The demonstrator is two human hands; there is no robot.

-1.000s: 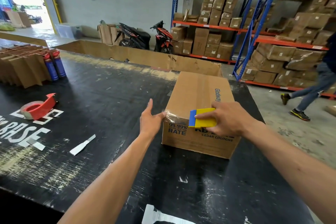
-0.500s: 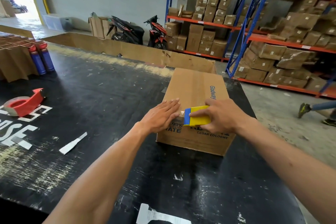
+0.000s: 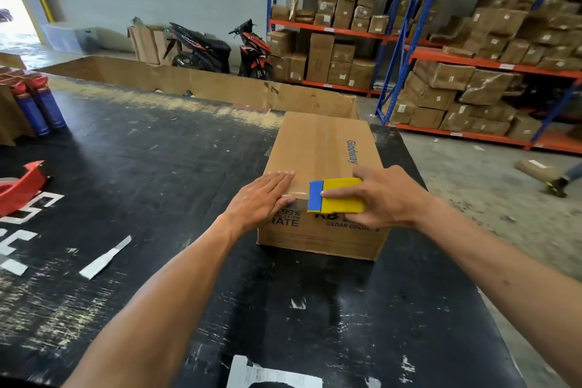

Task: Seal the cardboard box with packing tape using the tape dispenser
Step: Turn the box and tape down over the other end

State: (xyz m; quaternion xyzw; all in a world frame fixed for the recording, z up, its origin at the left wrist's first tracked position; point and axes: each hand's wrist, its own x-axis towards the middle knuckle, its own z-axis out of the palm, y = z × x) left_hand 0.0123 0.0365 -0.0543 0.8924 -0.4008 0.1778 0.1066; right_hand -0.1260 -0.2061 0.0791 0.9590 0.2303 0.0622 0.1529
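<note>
A closed cardboard box (image 3: 318, 148) lies on the black table (image 3: 157, 167), with clear tape running along its top seam and over the near edge. My left hand (image 3: 261, 198) rests flat, fingers together, on the box's near left top corner, pressing the tape end. My right hand (image 3: 381, 195) grips a yellow and blue squeegee (image 3: 335, 195) held against the box's near top edge. The red tape dispenser (image 3: 19, 186) sits apart at the table's left edge, untouched.
Blue and red spray cans (image 3: 41, 104) and folded cardboard stand at the far left. A low cardboard wall (image 3: 220, 85) borders the table's far side. Shelving racks (image 3: 472, 57) with boxes stand to the right; a person's foot (image 3: 557, 186) shows on the floor.
My left hand moved from the box's left side up onto its near top corner and flattened. The squeegee stayed at the near edge. The walking person moved off to the right.
</note>
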